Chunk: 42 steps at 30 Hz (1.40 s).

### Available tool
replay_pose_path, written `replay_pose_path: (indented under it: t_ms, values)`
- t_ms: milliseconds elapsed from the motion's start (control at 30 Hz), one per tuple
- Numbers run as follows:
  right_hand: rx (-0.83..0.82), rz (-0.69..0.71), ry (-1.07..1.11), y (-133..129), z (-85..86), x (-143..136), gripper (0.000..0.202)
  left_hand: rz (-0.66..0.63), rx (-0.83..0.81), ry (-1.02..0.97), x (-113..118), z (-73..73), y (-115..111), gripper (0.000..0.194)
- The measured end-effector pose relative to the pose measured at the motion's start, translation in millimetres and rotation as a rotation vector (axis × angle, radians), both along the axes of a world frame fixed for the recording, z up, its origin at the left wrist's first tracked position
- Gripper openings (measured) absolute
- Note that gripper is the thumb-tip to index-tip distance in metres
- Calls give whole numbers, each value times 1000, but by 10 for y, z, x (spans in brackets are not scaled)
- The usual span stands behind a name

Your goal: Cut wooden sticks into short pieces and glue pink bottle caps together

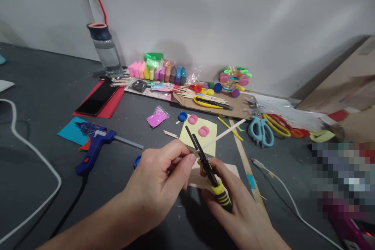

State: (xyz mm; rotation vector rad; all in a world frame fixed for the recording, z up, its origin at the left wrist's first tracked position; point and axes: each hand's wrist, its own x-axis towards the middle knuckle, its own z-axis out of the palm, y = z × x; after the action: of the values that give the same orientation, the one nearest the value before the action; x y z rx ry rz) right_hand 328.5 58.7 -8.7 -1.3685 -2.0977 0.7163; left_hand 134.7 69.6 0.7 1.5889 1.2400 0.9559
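Note:
Between the thumb and fingers of my left hand [166, 170] is one end of a thin wooden stick [227, 133]. The stick slants up to the right across the jaws of black-and-yellow snips [209, 172]. My right hand [234, 203] is closed around the striped handle of the snips, with the jaws pointing up and away. The jaws stand slightly apart close to my left fingertips; whether they press on the stick I cannot tell. Under the snips lie a pale yellow paper [211, 147] with pink discs [204, 131] and a light sheet [233, 170], partly hidden by my hands.
A blue glue gun [98, 140] lies left, near a phone [98, 98] on red card. Behind are a water bottle [107, 52], clay packets [161, 72], and a yellow cutter knife [209, 102] on cardboard. Blue scissors [260, 129] and a white cable [288, 191] lie right.

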Motion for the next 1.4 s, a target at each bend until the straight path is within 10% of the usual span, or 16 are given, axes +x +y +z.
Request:
replay_pose_path:
  t_ms: [1400]
  values:
    - [76,-19,-121,-17,-76,65,41,-67,-83,-114,44,-63,-18,27]
